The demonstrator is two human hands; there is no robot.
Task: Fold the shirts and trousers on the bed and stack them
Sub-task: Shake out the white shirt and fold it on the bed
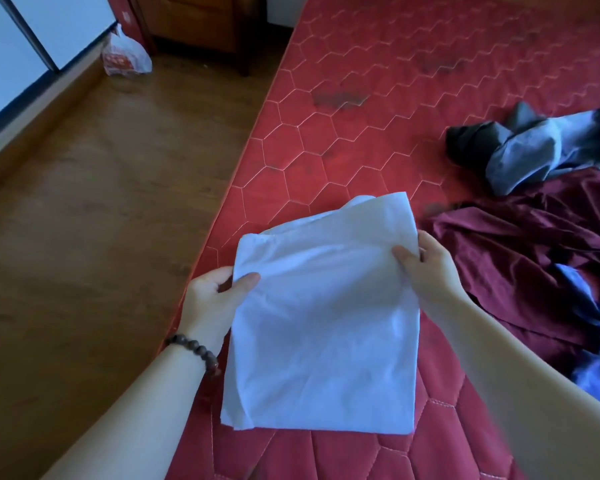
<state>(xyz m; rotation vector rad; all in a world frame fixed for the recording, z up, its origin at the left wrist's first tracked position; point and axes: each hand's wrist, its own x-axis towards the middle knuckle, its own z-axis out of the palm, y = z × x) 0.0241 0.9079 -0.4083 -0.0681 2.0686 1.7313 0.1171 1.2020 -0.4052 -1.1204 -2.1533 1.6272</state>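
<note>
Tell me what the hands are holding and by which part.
Both hold the folded white garment: the left hand pinches its left edge near the top, and the right hand pinches its right edge, thumbs on top and fingers underneath.

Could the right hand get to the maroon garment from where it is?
Probably yes. The right hand sits beside the maroon garment with nothing between them, but it is pinching the white garment and would have to let go first.

White shirt (323, 327); red hexagon-quilted mattress (378, 81); maroon garment (520, 251).
</note>
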